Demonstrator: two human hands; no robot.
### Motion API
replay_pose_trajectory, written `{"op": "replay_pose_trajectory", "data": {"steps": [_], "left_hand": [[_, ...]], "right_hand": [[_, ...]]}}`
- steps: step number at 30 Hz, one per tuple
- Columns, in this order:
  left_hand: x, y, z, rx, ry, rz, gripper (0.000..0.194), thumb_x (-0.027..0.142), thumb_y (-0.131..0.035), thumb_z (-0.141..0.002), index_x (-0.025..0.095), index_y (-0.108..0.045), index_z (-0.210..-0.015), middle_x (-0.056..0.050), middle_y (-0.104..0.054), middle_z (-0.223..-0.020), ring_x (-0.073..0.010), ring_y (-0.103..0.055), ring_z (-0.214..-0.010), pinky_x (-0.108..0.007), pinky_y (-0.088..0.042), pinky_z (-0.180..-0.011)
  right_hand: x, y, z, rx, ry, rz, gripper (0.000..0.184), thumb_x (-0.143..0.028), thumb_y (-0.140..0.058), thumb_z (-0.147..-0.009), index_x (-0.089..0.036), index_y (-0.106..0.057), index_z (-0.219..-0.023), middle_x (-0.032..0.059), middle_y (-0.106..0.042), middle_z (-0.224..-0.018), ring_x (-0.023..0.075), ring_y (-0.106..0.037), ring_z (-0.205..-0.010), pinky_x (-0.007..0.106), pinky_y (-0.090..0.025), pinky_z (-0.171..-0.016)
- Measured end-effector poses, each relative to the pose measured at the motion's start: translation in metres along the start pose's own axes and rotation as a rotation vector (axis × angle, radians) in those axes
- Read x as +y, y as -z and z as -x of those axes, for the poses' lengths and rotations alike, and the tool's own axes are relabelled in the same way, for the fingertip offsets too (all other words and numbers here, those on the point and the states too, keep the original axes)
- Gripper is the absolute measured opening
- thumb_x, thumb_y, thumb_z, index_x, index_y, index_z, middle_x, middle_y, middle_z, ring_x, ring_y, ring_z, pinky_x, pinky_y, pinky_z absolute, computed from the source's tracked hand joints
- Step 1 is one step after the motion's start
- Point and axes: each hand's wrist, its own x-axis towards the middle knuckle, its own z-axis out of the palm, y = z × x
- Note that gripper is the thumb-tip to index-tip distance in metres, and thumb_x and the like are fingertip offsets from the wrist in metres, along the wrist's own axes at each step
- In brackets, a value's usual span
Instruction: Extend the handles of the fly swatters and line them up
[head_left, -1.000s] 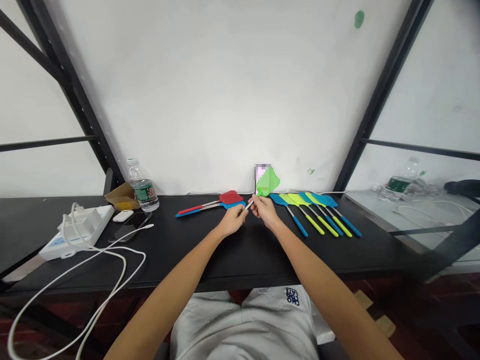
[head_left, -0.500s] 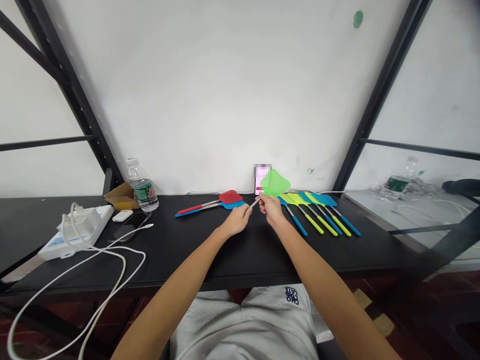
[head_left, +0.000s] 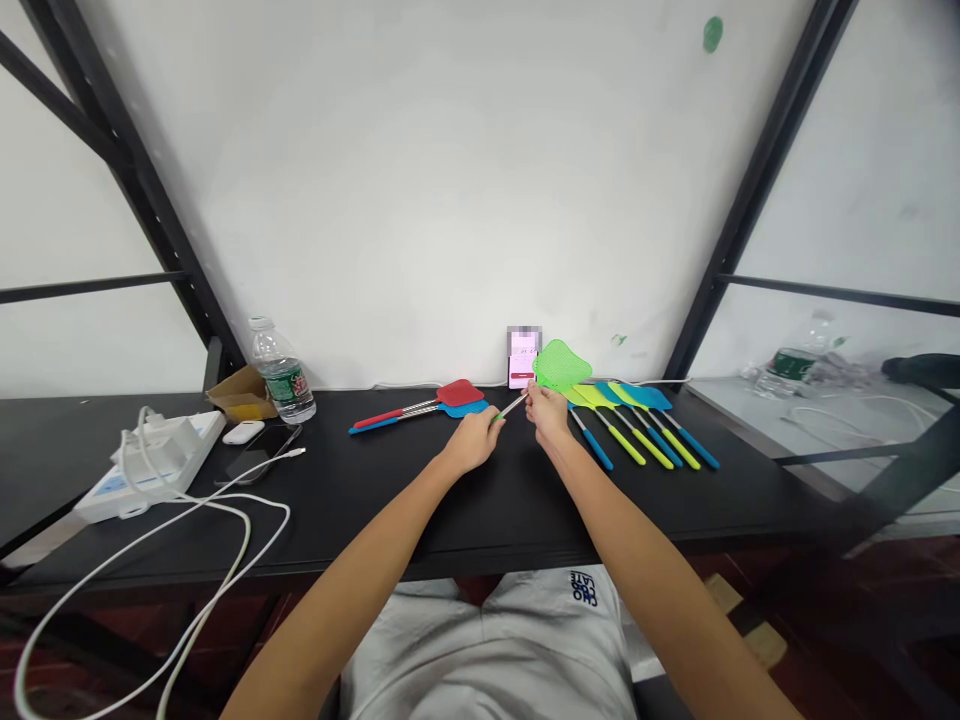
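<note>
A green fly swatter [head_left: 561, 366] is held over the black table by both my hands, its mesh head up and to the right. My left hand [head_left: 475, 440] is closed around its handle, of which a bit of green shows. Close to the head, my right hand [head_left: 546, 410] pinches the thin metal rod. More swatters lie to the right: several blue and yellow-green ones [head_left: 628, 440] in a row, heads overlapping. Left of my hands rest a red swatter [head_left: 459, 392] and a blue swatter [head_left: 466, 409], one partly over the other.
A phone [head_left: 523, 360] with a lit screen leans against the wall. On the left stand a water bottle [head_left: 283, 375], a cardboard box [head_left: 244, 395], a white earphone case [head_left: 244, 432], a dark phone [head_left: 259, 455] and a power strip [head_left: 150, 465] with loose white cables [head_left: 247, 520].
My right hand has slid slightly right, away from my left hand, and the green swatter head has moved right with it. More of the rod shows between my hands.
</note>
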Motion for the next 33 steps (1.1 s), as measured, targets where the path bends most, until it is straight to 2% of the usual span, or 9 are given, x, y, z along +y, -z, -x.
{"op": "replay_pose_trajectory", "data": {"steps": [3,5,11,14,23,25,27,30,33], "left_hand": [[-0.001,-0.001,0.0,0.015,-0.015,-0.008,0.018,0.029,-0.042,-0.094,0.019,-0.055,-0.086,0.0,-0.054,-0.068,-0.0146,-0.049,-0.061,-0.025,-0.03,-0.059],[-0.003,-0.001,0.001,0.024,-0.021,-0.004,0.017,0.029,-0.043,-0.093,0.019,-0.055,-0.086,0.0,-0.055,-0.069,-0.0144,-0.049,-0.062,-0.025,-0.031,-0.06],[-0.013,0.005,0.009,0.031,0.015,0.057,0.02,0.031,-0.04,-0.094,0.019,-0.051,-0.082,0.002,-0.049,-0.065,-0.0129,-0.045,-0.059,-0.025,-0.031,-0.06],[-0.014,0.006,0.01,0.031,0.007,0.078,0.021,0.032,-0.039,-0.094,0.019,-0.05,-0.081,0.003,-0.048,-0.065,-0.0125,-0.044,-0.06,-0.025,-0.031,-0.061],[-0.002,0.003,-0.001,-0.01,0.022,0.151,0.026,0.035,-0.039,-0.093,0.019,-0.048,-0.074,0.003,-0.047,-0.064,-0.0113,-0.044,-0.06,-0.024,-0.032,-0.059],[0.0,0.006,-0.003,-0.052,0.06,0.228,0.025,0.034,-0.04,-0.092,0.018,-0.047,-0.074,0.003,-0.047,-0.064,-0.0102,-0.044,-0.058,-0.023,-0.033,-0.057],[0.002,0.008,-0.003,-0.141,0.158,0.382,0.024,0.036,-0.039,-0.092,0.019,-0.046,-0.077,0.005,-0.043,-0.06,-0.0084,-0.04,-0.051,-0.022,-0.032,-0.05],[0.004,0.011,-0.002,-0.308,0.352,0.692,0.026,0.044,-0.036,-0.093,0.021,-0.043,-0.083,0.009,-0.029,-0.055,-0.0057,-0.025,-0.039,-0.018,-0.019,-0.04],[0.005,0.017,0.0,-0.417,0.437,0.913,0.028,0.048,-0.04,-0.092,0.022,-0.041,-0.084,0.01,-0.021,-0.056,-0.004,-0.015,-0.038,-0.016,-0.01,-0.038]], "right_hand": [[0.0,0.003,-0.005,0.078,0.035,0.031,0.035,-0.045,-0.069,-0.074,-0.014,-0.057,-0.062,-0.0062,-0.041,-0.045,0.0041,-0.031,-0.035,0.019,-0.02,-0.033],[-0.001,0.005,-0.005,0.076,0.041,0.028,0.037,-0.047,-0.07,-0.073,-0.014,-0.056,-0.062,-0.0063,-0.04,-0.046,0.0041,-0.032,-0.035,0.019,-0.021,-0.032],[0.001,0.002,0.006,-0.223,-0.022,0.084,0.04,-0.051,-0.072,-0.069,-0.013,-0.061,-0.073,-0.0023,-0.052,-0.055,0.0045,-0.039,-0.038,0.017,-0.022,-0.032],[0.005,0.0,0.01,-0.307,-0.041,0.114,0.039,-0.05,-0.074,-0.067,-0.013,-0.061,-0.072,-0.0018,-0.053,-0.056,0.0051,-0.042,-0.039,0.016,-0.024,-0.032],[0.0,0.0,0.001,-0.224,-0.085,0.043,0.031,-0.037,-0.073,-0.073,-0.013,-0.056,-0.064,-0.0047,-0.044,-0.046,0.0021,-0.031,-0.034,0.016,-0.018,-0.032],[-0.001,0.0,0.0,-0.222,-0.085,0.03,0.031,-0.036,-0.074,-0.074,-0.013,-0.056,-0.063,-0.0049,-0.043,-0.046,0.0018,-0.029,-0.034,0.016,-0.018,-0.032],[-0.002,0.001,0.0,-0.223,-0.082,0.02,0.032,-0.036,-0.074,-0.075,-0.013,-0.055,-0.063,-0.0051,-0.042,-0.045,0.0016,-0.028,-0.034,0.016,-0.018,-0.033],[-0.002,0.002,0.0,-0.227,-0.071,0.02,0.032,-0.037,-0.073,-0.075,-0.014,-0.054,-0.063,-0.0057,-0.04,-0.045,0.0018,-0.027,-0.034,0.016,-0.018,-0.033],[-0.002,0.001,0.001,-0.239,-0.056,0.025,0.034,-0.039,-0.072,-0.075,-0.015,-0.052,-0.063,-0.0066,-0.038,-0.044,0.0019,-0.027,-0.034,0.016,-0.018,-0.034]]}}
